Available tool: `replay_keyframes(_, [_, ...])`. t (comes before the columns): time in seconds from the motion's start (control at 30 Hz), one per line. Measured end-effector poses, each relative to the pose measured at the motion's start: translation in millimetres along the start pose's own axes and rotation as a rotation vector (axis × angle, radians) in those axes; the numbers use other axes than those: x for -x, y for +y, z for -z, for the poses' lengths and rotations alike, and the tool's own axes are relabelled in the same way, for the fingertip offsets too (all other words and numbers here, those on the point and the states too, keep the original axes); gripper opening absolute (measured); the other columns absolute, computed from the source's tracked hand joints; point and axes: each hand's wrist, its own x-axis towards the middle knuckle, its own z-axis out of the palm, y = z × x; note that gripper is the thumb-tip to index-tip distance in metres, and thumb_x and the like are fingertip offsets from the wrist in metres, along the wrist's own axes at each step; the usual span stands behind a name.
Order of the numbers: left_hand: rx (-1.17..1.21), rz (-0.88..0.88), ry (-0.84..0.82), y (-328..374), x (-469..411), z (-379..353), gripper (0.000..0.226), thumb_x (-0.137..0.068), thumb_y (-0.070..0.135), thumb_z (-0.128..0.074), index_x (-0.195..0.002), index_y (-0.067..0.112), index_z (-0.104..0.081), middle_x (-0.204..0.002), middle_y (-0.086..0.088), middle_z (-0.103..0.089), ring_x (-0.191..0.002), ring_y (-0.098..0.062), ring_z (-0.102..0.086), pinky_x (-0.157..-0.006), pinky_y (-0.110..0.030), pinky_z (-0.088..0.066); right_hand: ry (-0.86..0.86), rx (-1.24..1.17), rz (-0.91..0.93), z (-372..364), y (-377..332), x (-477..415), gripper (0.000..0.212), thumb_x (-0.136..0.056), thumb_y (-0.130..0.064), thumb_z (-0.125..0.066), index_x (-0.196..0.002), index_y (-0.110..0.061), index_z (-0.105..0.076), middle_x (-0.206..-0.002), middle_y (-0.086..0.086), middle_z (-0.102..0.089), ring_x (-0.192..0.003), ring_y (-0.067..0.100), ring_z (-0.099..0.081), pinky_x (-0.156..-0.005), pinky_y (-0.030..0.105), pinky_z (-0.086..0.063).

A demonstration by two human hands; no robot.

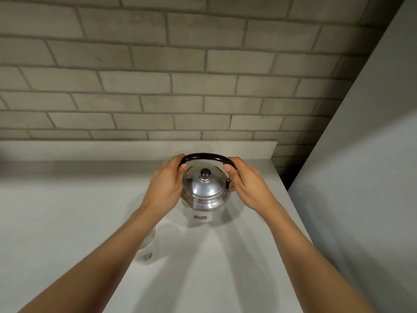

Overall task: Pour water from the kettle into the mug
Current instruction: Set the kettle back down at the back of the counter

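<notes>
Both hands, left hand [165,184] and right hand [247,184], close on the kettle [204,190] handle [204,156]. Step: lift-off. Next: carry toward mug [147,251], partly hidden, on desk [67,211].

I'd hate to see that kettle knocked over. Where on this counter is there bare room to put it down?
The counter is bare left of the left hand, out to the wall. Another bare strip runs between the forearms, in front of the kettle. It is crowded by the mug under the left forearm, and the right hand nears the counter's edge.
</notes>
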Motion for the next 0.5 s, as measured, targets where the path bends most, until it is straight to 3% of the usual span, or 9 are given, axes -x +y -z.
replay_keyframes(0.07, [-0.004, 0.0, 0.0, -8.7, -20.2, -3.4, 0.028, -0.11, 0.027, -0.04, -0.129, 0.02, -0.06, -0.085, 0.011, -0.062, -0.076, -0.013, -0.058, -0.062, -0.006, -0.036, -0.007, -0.012, -0.01, -2.7, 7.3, -20.6, 0.039, -0.109, -0.049, -0.04, -0.127, -0.022, -0.062, -0.101, -0.014, -0.064, -0.092, 0.016, -0.068, -0.086, 0.047, -0.059])
replay_keyframes(0.17, [0.01, 0.035, -0.027, -21.3, -50.5, -12.5, 0.025, -0.11, 0.021, -0.04, -0.124, 0.019, -0.06, -0.08, 0.012, -0.06, -0.074, -0.005, -0.058, -0.058, -0.01, -0.036, -0.026, 0.011, -0.044, -6.7, 17.4, -53.0, 0.042, -0.107, -0.053, -0.04, -0.124, -0.022, -0.063, -0.098, -0.007, -0.067, -0.089, 0.017, -0.07, -0.085, 0.048, -0.06])
replay_keyframes(0.3, [0.017, 0.111, -0.057, -39.8, -87.5, -30.6, 0.028, -0.108, 0.014, -0.037, -0.128, 0.015, -0.056, -0.098, -0.004, -0.065, -0.082, -0.024, -0.061, -0.066, -0.029, -0.042, -0.05, 0.001, -0.109, -15.4, 33.2, -91.0, 0.044, -0.101, -0.06, -0.039, -0.114, -0.025, -0.063, -0.087, -0.002, -0.07, -0.075, 0.015, -0.072, -0.08, 0.049, -0.061])
replay_keyframes(0.5, [0.09, 0.23, -0.11, -71.8, -126.9, -58.3, 0.039, -0.107, 0.015, -0.034, -0.139, 0.027, -0.051, -0.112, -0.002, -0.063, -0.096, -0.024, -0.061, -0.076, -0.034, -0.048, -0.073, -0.024, -0.168, -36.9, 68.8, -136.7, 0.036, -0.101, -0.06, -0.043, -0.111, -0.03, -0.061, -0.088, -0.001, -0.069, -0.079, 0.02, -0.073, -0.082, 0.051, -0.061])
